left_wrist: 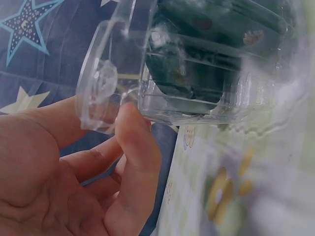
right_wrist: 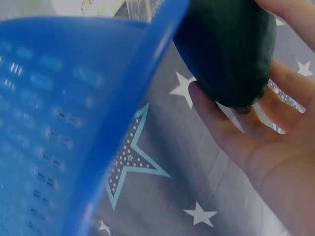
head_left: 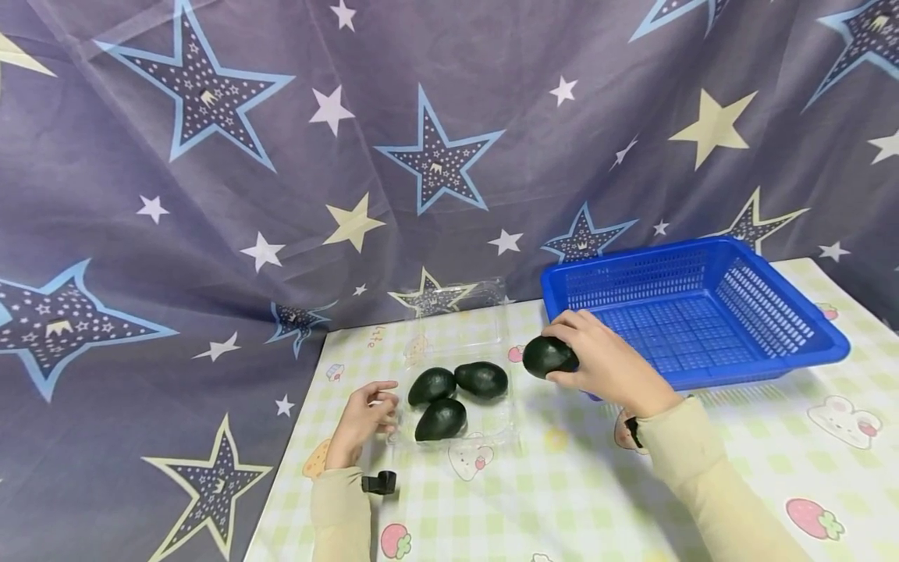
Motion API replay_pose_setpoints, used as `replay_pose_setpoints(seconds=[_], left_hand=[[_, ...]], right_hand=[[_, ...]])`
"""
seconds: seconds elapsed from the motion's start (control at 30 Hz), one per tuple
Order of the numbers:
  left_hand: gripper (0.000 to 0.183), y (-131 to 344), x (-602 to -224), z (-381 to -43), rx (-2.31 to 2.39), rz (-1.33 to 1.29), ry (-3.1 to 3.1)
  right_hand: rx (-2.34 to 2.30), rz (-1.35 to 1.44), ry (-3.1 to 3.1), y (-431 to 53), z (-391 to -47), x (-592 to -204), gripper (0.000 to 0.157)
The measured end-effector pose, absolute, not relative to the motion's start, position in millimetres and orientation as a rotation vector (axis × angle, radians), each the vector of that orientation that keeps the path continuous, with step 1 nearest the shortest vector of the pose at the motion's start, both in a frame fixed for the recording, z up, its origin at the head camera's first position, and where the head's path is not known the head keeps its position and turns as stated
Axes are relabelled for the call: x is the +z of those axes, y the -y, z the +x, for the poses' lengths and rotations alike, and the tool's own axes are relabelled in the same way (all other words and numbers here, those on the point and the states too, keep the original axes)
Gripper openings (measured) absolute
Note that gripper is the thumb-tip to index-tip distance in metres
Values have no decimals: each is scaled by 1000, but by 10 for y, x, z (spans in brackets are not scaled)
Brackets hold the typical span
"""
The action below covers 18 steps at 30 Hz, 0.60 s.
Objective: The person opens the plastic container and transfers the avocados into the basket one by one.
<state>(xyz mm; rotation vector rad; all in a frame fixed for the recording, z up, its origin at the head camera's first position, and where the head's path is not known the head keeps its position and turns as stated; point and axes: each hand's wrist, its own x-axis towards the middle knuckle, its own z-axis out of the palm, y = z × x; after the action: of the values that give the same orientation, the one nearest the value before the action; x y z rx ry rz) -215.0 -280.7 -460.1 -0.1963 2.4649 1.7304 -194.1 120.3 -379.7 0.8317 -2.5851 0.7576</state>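
Head view: clear container (head_left: pixel 492 425), faint and hard to trace against the checked counter (head_left: pixel 562 499), lid open at the far side, toward the starry curtain (head_left: pixel 492 47). Inside it, three avocados (head_left: pixel 441 420), lying close together; behind glare and plastic in the left wrist view, merged into one dark mass. Cut off by the top edge of the right wrist view, a single avocado (head_left: pixel 544 357), with the blue basket (head_left: pixel 765 370) blurred across the left of the same view. Cropped at the bottom of the head view, both pale sleeves (head_left: pixel 702 460). Right hand (head_left: pixel 597 359) reaching in from the right, knuckles up, fingers curved round the single avocado and thumb low, gripping it clear of the counter just beside the basket's left side. Left hand (head_left: pixel 364 417) at the container's left edge, fingers loosely bent and parted, thumb tip by the clear rim; cannot tell touching from pinching.
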Motion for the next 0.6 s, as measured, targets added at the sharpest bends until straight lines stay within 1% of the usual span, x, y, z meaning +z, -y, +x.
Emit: replay_pose_setpoints(seconds=[0.5,0.6], left_hand=[[40,2817,-4597,-2133,1739,-212,-2457],[40,2806,-4591,-2126,1739,-198,-2454]], right_hand=[[730,707,2655,-1546,-1947,-3668,56],[740,677,2661,-1612,-1943,-3668,54]])
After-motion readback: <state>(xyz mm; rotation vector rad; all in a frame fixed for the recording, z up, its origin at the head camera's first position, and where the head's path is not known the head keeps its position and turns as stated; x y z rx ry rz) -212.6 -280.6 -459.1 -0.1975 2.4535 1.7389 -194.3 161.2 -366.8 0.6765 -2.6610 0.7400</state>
